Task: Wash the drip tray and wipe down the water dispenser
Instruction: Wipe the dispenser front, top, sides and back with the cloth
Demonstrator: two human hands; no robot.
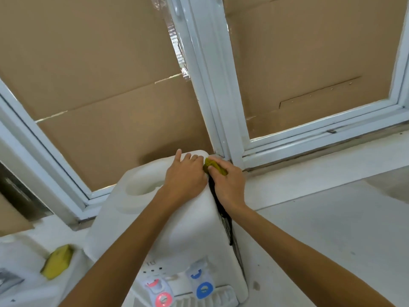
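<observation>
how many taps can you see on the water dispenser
2. The red tap is at the front left of the water dispenser, and the blue tap is at the front right, both above the drip tray. No others show.

text: none legible | water dispenser [177, 229] front panel, lower centre of frame: small dark marks, too blurred to read | taps: red and blue rings, no lettering

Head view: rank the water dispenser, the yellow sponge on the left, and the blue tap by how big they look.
1. Water dispenser, largest by far.
2. Yellow sponge.
3. Blue tap, though it looks close to the sponge in size, so that order is unsure.
</observation>
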